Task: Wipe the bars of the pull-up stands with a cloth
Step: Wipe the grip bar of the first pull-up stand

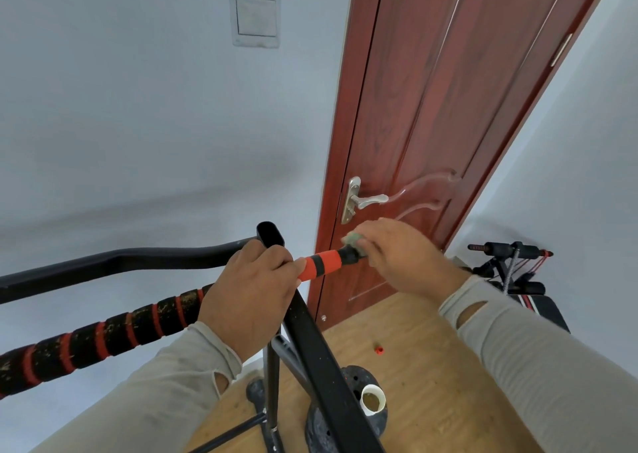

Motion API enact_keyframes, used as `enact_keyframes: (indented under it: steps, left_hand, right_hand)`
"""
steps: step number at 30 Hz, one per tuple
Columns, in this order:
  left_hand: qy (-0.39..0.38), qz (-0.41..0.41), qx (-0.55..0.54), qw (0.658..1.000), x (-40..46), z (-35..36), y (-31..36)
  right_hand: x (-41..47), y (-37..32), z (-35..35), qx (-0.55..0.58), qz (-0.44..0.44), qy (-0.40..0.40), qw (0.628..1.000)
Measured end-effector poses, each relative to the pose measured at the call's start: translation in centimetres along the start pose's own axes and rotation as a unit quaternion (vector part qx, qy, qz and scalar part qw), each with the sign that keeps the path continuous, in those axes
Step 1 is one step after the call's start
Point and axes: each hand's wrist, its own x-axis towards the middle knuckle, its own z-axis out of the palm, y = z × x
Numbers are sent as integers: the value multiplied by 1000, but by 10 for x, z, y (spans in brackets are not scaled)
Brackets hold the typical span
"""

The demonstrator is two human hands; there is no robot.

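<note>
two grey sleeves come up from the bottom edge, one on each side. the left hand (250, 295) is knuckles-up, its fingers curled round the pull-up bar (103, 335) just where the black-and-red spiral wrap meets the black upright post (310, 342). the right hand (402, 257) reaches across with the wrist bent, fingers pinched together on a small greenish cloth (355, 240), which is pressed over the black tip of the bar's short orange grip end (322, 262). the two hands are near each other, with only the orange grip showing between them.

a second, plain black bar (121, 262) runs behind the wrapped one, leaving a narrow gap between the two. the grip end stops just short of the red-brown door (431, 107), below its one silver handle (362, 199), so there is little room past the tip.

down on the wooden floor (448, 366) stand one white cup (373, 399) beside the stand's dark base and one small red piece (379, 350) well apart. farther right, one black exercise bench (518, 280) sits against the wall. one pale square panel (255, 14) is set high in the wall.
</note>
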Motion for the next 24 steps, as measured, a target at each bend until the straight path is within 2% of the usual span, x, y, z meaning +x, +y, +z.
enact_keyframes:
  steps: [3, 4, 6, 8, 10, 13, 16, 18, 20, 22, 24]
  left_hand:
    - [-4, -2, 8, 1000, 1, 1, 0]
    - [-8, -3, 9, 1000, 0, 0, 0]
    - [-9, -4, 10, 1000, 0, -1, 0]
    - [-4, 0, 10, 1000, -1, -2, 0]
    - [3, 4, 10, 1000, 0, -4, 1]
    - [4, 8, 14, 1000, 0, -3, 1]
    - [5, 4, 6, 1000, -2, 0, 2]
    - [9, 3, 3, 1000, -1, -1, 1]
    - [12, 5, 7, 1000, 1, -2, 0]
    - [16, 4, 5, 1000, 1, -2, -1]
    - [22, 1, -1, 1000, 0, -2, -1]
  right_hand:
    - [13, 35, -27, -39, 104, -71, 991]
    - [21, 35, -31, -61, 116, -99, 986]
    - [36, 16, -30, -76, 86, -152, 982]
    - [45, -12, -21, -9, 55, -185, 981]
    - [45, -21, -12, 59, 42, -186, 980]
    - [43, 8, -17, -16, 50, -189, 981]
    - [40, 41, -34, -74, 137, -176, 972]
    - [40, 38, -37, -82, 152, -170, 970]
    - [35, 13, -28, -45, 126, -135, 982]
    - [19, -14, -6, 32, 76, -48, 995]
    - [-6, -24, 11, 25, 7, 31, 999]
